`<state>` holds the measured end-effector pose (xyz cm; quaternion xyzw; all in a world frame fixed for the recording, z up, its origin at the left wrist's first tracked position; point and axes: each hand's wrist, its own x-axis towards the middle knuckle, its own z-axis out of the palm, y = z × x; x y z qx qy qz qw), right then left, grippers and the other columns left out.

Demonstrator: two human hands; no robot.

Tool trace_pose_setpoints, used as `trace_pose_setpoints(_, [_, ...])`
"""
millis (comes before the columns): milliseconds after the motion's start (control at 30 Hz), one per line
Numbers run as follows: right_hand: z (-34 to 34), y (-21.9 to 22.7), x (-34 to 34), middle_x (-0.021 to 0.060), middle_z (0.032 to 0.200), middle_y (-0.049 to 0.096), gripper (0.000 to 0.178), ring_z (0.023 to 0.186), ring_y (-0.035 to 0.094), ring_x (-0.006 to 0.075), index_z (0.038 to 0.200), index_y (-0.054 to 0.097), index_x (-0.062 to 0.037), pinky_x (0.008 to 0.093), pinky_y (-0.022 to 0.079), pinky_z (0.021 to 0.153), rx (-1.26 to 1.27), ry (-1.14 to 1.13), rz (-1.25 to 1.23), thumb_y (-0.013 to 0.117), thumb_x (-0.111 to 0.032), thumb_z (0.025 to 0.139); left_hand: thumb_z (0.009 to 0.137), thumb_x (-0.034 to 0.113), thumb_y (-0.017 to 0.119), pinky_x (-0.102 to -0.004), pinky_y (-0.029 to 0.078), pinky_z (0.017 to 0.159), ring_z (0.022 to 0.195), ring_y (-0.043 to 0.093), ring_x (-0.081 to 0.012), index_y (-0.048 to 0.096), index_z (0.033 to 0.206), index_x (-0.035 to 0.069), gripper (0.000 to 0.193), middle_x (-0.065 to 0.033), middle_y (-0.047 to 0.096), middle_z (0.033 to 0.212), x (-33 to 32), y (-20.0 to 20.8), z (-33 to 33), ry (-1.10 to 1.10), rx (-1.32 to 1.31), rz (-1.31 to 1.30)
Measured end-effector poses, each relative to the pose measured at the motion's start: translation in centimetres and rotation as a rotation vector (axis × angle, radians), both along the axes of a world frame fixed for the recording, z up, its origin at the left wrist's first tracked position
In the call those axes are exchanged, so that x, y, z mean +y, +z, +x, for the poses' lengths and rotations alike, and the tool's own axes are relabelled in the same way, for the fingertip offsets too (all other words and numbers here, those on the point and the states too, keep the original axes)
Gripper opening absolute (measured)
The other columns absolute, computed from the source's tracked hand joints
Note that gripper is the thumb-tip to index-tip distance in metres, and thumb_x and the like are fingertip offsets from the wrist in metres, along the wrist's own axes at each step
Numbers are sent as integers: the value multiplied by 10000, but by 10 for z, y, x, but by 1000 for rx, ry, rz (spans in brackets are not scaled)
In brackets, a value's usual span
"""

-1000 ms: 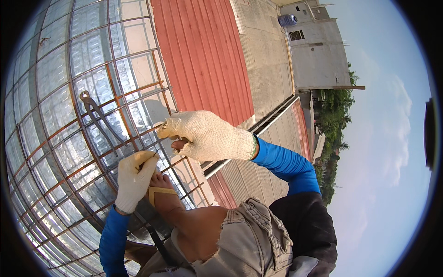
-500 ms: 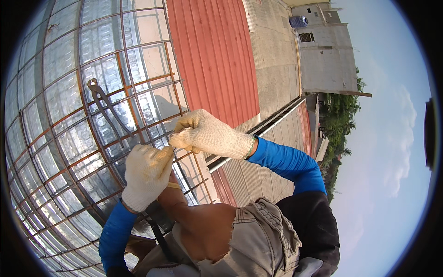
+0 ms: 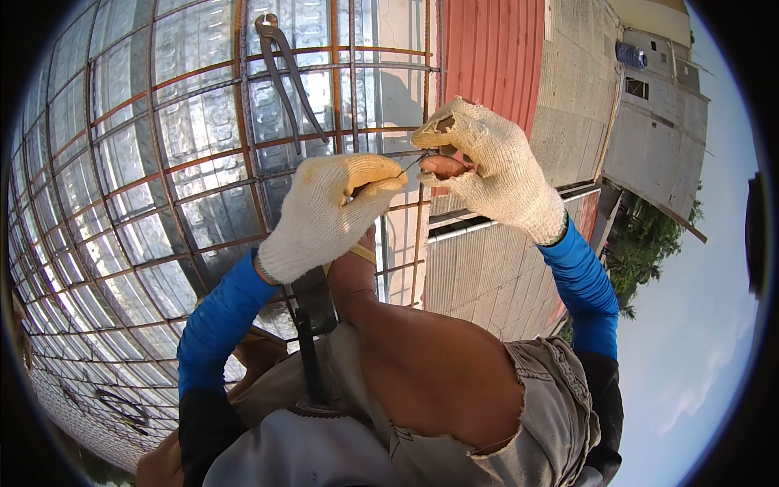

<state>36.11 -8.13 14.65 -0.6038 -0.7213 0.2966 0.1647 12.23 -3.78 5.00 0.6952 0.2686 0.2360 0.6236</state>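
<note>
1. Wire [image 3: 412, 164], thin and dark, spans the narrow gap between left hand [image 3: 333, 207] and right hand [image 3: 499, 166].
2. The left, in a cream knitted glove [image 3: 302, 217], clamps it between thumb and forefinger, slanting up rightward.
3. The right, in a torn cream glove [image 3: 518, 174], slants up leftward, fingers bent; whether they clamp, I cannot tell.

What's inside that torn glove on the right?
The person's right hand. A bare fingertip shows through the ragged glove, beside a thin dark wire. Most of the hand is covered by the fabric and can't be seen.
</note>
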Motion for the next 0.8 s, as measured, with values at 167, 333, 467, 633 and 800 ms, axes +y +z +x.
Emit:
trace_pose_setpoints(167, [3,-13,-6,132,912,718,313,806,742,263,1085,746,-12,366,592,687,-38,-77,-113,848,-247,905,863,186,821,-425,575,833,904,739,-321,811,1097,98,250,-108,784,1006,8,-12,2,140,13,493])
trace_pose_setpoints(333, [-11,-4,-2,126,905,747,254,820,739,178,1077,755,27,343,585,698,168,-415,-652,814,-171,930,836,213,823,-429,557,789,862,711,-323,806,1072,104,261,-91,761,943,18,-10,2,51,108,672])
trace_pose_setpoints(467, [-6,-13,-15,139,925,738,229,805,742,220,1094,762,14,378,594,690,91,-309,-369,803,-147,936,837,175,834,-482,564,930,1024,713,-374,812,1148,100,321,-122,772,1083,-1,-28,0,36,101,426])
trace_pose_setpoints(633, [-4,-10,-7,120,943,719,273,819,735,296,1145,743,-70,408,593,670,-238,81,117,794,-128,883,1000,162,759,-360,610,912,1083,737,-223,747,1269,14,307,-123,780,1171,2,-29,1,-86,54,-346])
trace_pose_setpoints(800, [5,-5,3,106,940,709,329,854,734,312,1119,704,-93,406,614,683,-460,379,241,773,-160,804,976,213,788,-356,612,828,994,750,-219,750,1263,22,347,-120,784,1147,14,-19,0,-169,131,-644])
